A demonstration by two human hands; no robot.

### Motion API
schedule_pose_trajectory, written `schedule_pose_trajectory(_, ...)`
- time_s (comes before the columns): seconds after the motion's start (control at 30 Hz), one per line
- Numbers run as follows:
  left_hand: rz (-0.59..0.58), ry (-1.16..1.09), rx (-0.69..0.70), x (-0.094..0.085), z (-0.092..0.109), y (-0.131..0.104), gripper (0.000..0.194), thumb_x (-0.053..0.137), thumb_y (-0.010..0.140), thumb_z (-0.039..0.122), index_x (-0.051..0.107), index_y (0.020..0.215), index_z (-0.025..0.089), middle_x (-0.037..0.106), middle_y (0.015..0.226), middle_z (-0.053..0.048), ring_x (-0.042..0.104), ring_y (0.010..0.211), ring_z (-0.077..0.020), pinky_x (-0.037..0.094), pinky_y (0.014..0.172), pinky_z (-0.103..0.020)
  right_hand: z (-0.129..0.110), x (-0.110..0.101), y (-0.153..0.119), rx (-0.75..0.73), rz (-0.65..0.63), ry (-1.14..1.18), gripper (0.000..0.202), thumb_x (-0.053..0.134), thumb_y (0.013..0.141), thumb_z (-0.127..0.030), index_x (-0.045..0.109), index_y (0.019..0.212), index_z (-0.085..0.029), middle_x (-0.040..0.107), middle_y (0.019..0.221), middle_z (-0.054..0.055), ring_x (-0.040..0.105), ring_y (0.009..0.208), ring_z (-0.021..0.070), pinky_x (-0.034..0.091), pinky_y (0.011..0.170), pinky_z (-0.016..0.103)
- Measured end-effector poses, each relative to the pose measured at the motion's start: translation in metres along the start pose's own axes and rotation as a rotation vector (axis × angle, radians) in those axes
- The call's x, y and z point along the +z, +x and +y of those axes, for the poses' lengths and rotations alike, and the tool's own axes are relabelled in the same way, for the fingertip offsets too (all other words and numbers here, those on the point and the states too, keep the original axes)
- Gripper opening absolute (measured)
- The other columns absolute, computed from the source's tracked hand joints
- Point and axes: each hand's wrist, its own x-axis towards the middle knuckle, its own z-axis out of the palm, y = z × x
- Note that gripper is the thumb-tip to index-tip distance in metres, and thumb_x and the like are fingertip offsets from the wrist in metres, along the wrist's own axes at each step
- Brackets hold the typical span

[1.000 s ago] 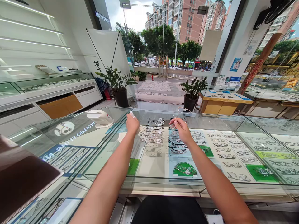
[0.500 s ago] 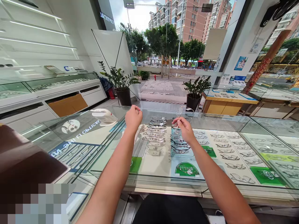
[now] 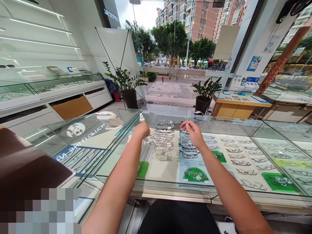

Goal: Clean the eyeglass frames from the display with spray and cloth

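My left hand (image 3: 141, 130) is closed at the left of the glass counter, with a small white bottle (image 3: 141, 118) rising from its top. To the right, my right hand (image 3: 194, 132) pinches a pair of thin, clear-looking glasses (image 3: 188, 117) above the counter. Between my hands lies a column of dark-framed and thin-framed glasses (image 3: 165, 131). Below my right hand, another column of glasses (image 3: 189, 150) runs over a pale blue panel. Something white beside my left hand is partly hidden by it.
The glass counter (image 3: 170, 189) spans the front, with more frames (image 3: 234, 156) at the right. A white device (image 3: 110, 120) stands at the left. A brown panel (image 3: 34, 162) fills the near left. Potted plants (image 3: 129, 97) stand beyond.
The white bottle now shows at my left hand, which has dipped slightly. My right hand still holds the glasses in nearly the same place. The view has shifted a little.
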Motion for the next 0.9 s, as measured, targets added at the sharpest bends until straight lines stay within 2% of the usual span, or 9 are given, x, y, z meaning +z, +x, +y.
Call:
schedule_pose_trajectory(0.13,-0.085,0.162,-0.06,-0.017,0.014,-0.003,0.023,0.082,0.068,0.031,0.063,0.072,0.019,0.071,0.078,-0.021,0.07,0.099,-0.0463,0.051,0.088,-0.056,0.0,-0.001,0.001,-0.008,0.001,-0.012,0.035,0.054,0.101,-0.059,0.067,0.101,-0.026,0.072,0.104,0.006,0.061,0.092,0.0219,0.049,0.088,0.038)
schedule_pose_trajectory(0.23,-0.072,0.228,-0.042,-0.041,0.029,-0.011,0.016,0.076,0.073,0.026,0.062,0.075,0.019,0.072,0.089,-0.022,0.069,0.103,-0.0471,0.05,0.09,-0.056,-0.002,-0.001,0.001,-0.008,0.005,-0.013,0.035,0.054,0.101,-0.058,0.068,0.101,-0.026,0.072,0.104,0.006,0.061,0.091,0.0217,0.049,0.088,0.038)
schedule_pose_trajectory(0.33,0.07,0.174,0.061,-0.062,0.044,-0.023,0.012,0.062,0.087,0.033,0.063,0.089,0.021,0.072,0.096,-0.015,0.068,0.102,-0.0398,0.05,0.089,-0.051,-0.004,0.0,0.001,-0.009,0.01,-0.011,0.035,0.054,0.101,-0.058,0.068,0.101,-0.026,0.073,0.103,0.006,0.062,0.092,0.0216,0.05,0.087,0.037)
schedule_pose_trajectory(0.4,0.153,-0.026,0.165,-0.069,0.054,-0.032,0.015,0.056,0.093,0.036,0.062,0.093,0.022,0.07,0.089,-0.008,0.067,0.091,-0.0304,0.051,0.083,-0.041,-0.006,0.001,0.001,-0.015,0.008,-0.006,0.035,0.054,0.101,-0.058,0.068,0.1,-0.026,0.073,0.104,0.006,0.063,0.092,0.0218,0.05,0.087,0.037)
schedule_pose_trajectory(0.43,0.158,-0.162,0.206,-0.07,0.059,-0.036,0.017,0.055,0.094,0.037,0.061,0.094,0.021,0.068,0.084,-0.005,0.066,0.083,-0.0255,0.05,0.078,-0.036,-0.006,0.001,0.0,-0.019,0.005,-0.001,0.035,0.054,0.101,-0.058,0.068,0.1,-0.026,0.073,0.104,0.006,0.063,0.093,0.022,0.051,0.087,0.037)
schedule_pose_trajectory(0.5,0.069,-0.443,0.255,-0.066,0.069,-0.044,0.021,0.057,0.095,0.042,0.06,0.096,0.021,0.062,0.075,-0.001,0.06,0.07,-0.0179,0.046,0.067,-0.028,-0.007,0.002,0.0,-0.024,-0.005,0.009,0.034,0.054,0.101,-0.057,0.068,0.099,-0.026,0.073,0.105,0.006,0.063,0.094,0.0223,0.05,0.087,0.037)
schedule_pose_trajectory(0.63,-0.267,-0.815,0.275,-0.048,0.084,-0.06,0.039,0.07,0.085,0.055,0.057,0.1,0.022,0.063,0.073,0.001,0.055,0.057,-0.0131,0.04,0.054,-0.023,-0.009,0.002,0.0,-0.022,-0.005,0.008,0.035,0.054,0.101,-0.057,0.068,0.098,-0.025,0.072,0.105,0.006,0.062,0.092,0.0218,0.05,0.087,0.037)
schedule_pose_trajectory(0.8,-0.526,-0.936,0.234,-0.028,0.096,-0.08,0.052,0.081,0.076,0.061,0.058,0.101,0.022,0.065,0.072,0.002,0.056,0.055,-0.0126,0.041,0.052,-0.023,-0.012,0.001,0.0,-0.024,-0.007,0.037,0.035,0.056,0.1,-0.057,0.069,0.095,-0.025,0.073,0.105,0.006,0.062,0.091,0.0215,0.049,0.085,0.036)
schedule_pose_trajectory(0.9,-0.578,-0.972,0.213,-0.018,0.102,-0.09,0.05,0.081,0.077,0.062,0.058,0.097,0.021,0.064,0.071,0.002,0.057,0.055,-0.0116,0.042,0.053,-0.022,-0.014,-0.001,0.001,-0.019,0.016,0.106,0.03,0.056,0.101,-0.051,0.07,0.096,-0.025,0.074,0.105,0.006,0.062,0.092,0.0214,0.048,0.082,0.035)
